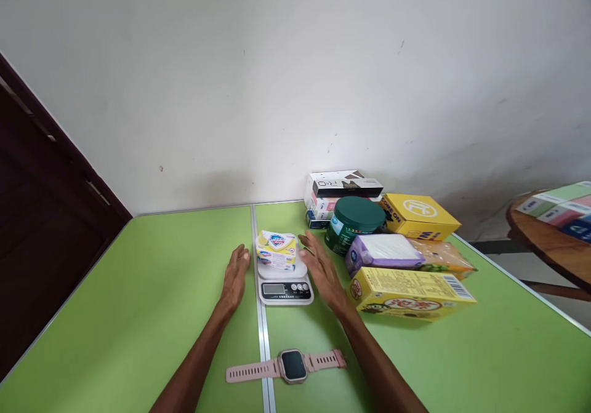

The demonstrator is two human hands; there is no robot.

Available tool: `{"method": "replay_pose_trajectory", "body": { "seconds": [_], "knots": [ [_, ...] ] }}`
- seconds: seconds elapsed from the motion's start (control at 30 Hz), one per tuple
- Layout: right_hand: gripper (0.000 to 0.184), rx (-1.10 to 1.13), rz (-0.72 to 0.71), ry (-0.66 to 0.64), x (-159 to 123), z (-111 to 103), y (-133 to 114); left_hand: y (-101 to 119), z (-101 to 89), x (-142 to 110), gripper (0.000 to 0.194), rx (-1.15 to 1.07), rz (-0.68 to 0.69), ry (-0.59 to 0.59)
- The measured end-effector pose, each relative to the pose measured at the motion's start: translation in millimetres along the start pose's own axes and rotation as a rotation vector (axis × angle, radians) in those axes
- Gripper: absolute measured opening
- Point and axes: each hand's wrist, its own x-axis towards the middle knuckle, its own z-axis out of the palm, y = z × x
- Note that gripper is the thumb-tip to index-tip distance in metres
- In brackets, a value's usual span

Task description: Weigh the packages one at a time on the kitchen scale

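Note:
Stacked soap boxes [277,250], white and yellow with a blue and red logo, rest on the platform of a white kitchen scale [286,301]. The scale's display looks blank. My left hand [236,274] is just left of the scale, fingers stretched out and holding nothing. On the other side, my right hand [322,271] is beside the scale's platform with its fingers apart, also bare. Whether its fingertips touch the scale's edge I cannot tell. A pink smartwatch [293,365] lies face up between my forearms, its strap spread flat.
Right of my right hand stand a yellow snack box [410,293], a purple tissue pack [385,251], an orange pack [441,258], a dark green tub [357,219], a yellow carton [420,215] and stacked boxes [346,185]. A metal seam splits the green table [184,247].

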Motion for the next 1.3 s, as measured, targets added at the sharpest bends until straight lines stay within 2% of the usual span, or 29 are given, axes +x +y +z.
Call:
{"method": "replay_pose_trajectory", "body": {
  "seconds": [0.03, 0.1, 0.2, 0.3, 0.47, 0.77, 0.9, 1.0, 1.17, 1.3],
  "knots": [
    [0.085, 0.048, 0.015, 0.078, -4.5, 1.8, 8.8, -4.7, -2.5, 3.0, 0.085, -0.066, -0.023, 0.010],
    [0.089, 0.096, 0.047, 0.175, -9.3, 4.8, 25.2, -12.2, -5.9, 7.8, 0.086, -0.168, -0.029, 0.020],
    [0.099, 0.167, 0.081, 0.216, -8.6, 7.3, 42.9, -17.6, -7.5, 10.4, 0.078, -0.206, -0.008, 0.030],
    [0.098, 0.222, 0.093, 0.241, -6.1, 8.1, 50.9, -18.2, -7.7, 8.1, 0.072, -0.162, 0.012, 0.034],
    [0.084, 0.139, 0.063, 0.224, -8.7, 6.3, 52.5, -17.4, -8.7, 4.5, 0.065, -0.045, 0.034, -0.023],
    [0.084, 0.029, 0.029, 0.181, -15.6, 2.2, 38.0, -23.4, -6.6, 4.8, 0.066, 0.022, 0.110, -0.066],
    [0.088, -0.003, 0.012, 0.109, -16.8, 0.7, 19.0, -18.6, -8.7, 3.7, 0.079, 0.043, 0.081, -0.063],
    [0.096, -0.124, -0.077, 0.025, -5.8, -1.4, 0.3, -5.5, -11.4, 7.6, 0.091, 0.144, 0.101, -0.112],
    [0.092, -0.314, -0.100, -0.199, 25.5, -2.9, -15.9, 25.3, -14.7, 31.9, 0.098, 0.321, 0.233, -0.324],
    [0.077, -0.423, -0.133, -0.275, 39.0, -4.3, -16.6, 41.3, -15.6, 54.3, 0.086, 0.353, 0.230, -0.492]
  ]
}}
